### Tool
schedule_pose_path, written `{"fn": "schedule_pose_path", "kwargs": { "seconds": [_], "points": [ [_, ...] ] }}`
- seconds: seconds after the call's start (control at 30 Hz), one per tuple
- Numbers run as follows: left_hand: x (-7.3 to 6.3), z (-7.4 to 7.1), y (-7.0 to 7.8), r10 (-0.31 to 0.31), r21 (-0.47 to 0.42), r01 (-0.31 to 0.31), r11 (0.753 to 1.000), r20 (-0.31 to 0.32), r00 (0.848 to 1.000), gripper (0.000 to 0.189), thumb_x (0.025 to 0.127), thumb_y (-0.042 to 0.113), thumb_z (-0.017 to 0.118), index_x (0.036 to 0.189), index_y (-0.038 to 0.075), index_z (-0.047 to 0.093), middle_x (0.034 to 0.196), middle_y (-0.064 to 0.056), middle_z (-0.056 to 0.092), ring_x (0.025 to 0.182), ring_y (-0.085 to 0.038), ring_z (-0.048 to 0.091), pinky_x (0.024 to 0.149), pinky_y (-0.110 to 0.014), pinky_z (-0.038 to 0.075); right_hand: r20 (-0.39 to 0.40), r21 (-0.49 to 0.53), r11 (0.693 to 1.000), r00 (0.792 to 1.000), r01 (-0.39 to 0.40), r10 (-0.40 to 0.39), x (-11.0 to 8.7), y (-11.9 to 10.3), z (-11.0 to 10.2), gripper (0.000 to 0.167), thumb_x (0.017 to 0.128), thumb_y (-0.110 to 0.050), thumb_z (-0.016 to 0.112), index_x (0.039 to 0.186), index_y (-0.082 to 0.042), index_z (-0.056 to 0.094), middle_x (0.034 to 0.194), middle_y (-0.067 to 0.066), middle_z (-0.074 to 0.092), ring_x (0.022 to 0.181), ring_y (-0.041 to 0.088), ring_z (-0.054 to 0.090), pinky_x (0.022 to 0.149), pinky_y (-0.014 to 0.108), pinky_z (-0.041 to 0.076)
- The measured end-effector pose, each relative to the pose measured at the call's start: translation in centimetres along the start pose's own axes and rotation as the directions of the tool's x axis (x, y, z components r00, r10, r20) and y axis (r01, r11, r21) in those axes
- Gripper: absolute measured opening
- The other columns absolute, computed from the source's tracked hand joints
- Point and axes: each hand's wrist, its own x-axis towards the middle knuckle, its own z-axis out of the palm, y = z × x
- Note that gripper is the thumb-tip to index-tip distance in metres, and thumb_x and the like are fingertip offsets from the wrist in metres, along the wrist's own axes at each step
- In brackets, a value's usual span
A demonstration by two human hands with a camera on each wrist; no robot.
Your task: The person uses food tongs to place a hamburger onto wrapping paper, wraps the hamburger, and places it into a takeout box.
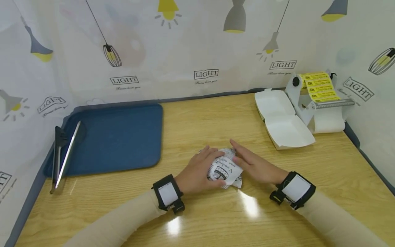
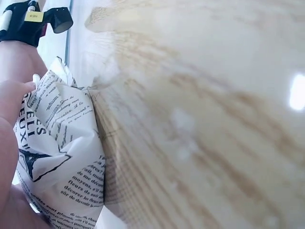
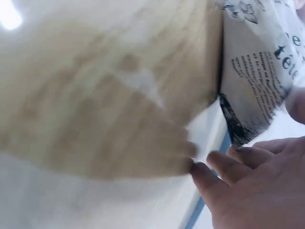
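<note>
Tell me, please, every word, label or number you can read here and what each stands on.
"LIGHT": repeated on the wall sheet.
"love you": script beneath it, first word unclear.
"Vendred", seemingly cut short: on the paper wrapper.
"tête": same paper wrapper.
"moyens": same paper wrapper.
"décorer les fleurs": same paper wrapper; other print there partly small or creased.
Yellow labels, yellow tag: too small to read.

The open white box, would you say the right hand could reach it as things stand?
Probably yes: only tabletop shows between the right hand and the white box, which lies open.
</note>
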Motion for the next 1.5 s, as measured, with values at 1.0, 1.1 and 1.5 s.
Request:
{"fn": "schedule_pose_path", "kwargs": {
  "seconds": [1.0, 1.1, 1.5],
  "points": [
    [0.2, 0.1, 0.0, -0.053, -0.097, 0.055, 0.994, 0.028, 0.998, 0.112, 0.077, 0.044, 0.089, 0.16, 0.007, 0.025, 0.157, -0.011, 0.04, 0.137, -0.025, 0.045, 0.118, -0.055, 0.027, 0.113, -0.155, 0.986, 0.993, 0.061, -0.044, -0.3, 0.0, -0.4, 0.078, 0.101, -0.029, 0.064, 0.159, 0.004, 0.023, 0.161, 0.026, 0.029, 0.145, 0.042, 0.034, 0.116, 0.056, 0.032],
    [0.3, 0.1, -0.2, -0.094, -0.035, 0.094, 0.995, 0.018, 0.995, 0.112, 0.073, 0.054, 0.088, 0.159, 0.011, 0.03, 0.158, -0.006, 0.043, 0.14, -0.023, 0.046, 0.115, -0.073, 0.005, 0.092, -0.178, 0.982, 0.995, 0.064, -0.048, -0.3, 0.0, -0.3, 0.074, 0.1, -0.029, 0.065, 0.157, 0.004, 0.03, 0.158, 0.026, 0.035, 0.144, 0.043, 0.036, 0.116, 0.057, 0.032],
    [0.1, 0.1, -0.7, -0.105, 0.027, 0.105, 0.994, 0.017, 0.994, 0.104, 0.075, 0.059, 0.084, 0.158, 0.018, 0.036, 0.157, -0.001, 0.044, 0.143, -0.025, 0.042, 0.109, -0.08, -0.003, 0.063, -0.208, 0.976, 0.996, 0.072, -0.06, -0.1, 0.2, -0.1, 0.067, 0.097, -0.031, 0.068, 0.153, -0.004, 0.043, 0.154, 0.02, 0.045, 0.146, 0.05, 0.029, 0.115, 0.066, 0.026]
  ]
}}
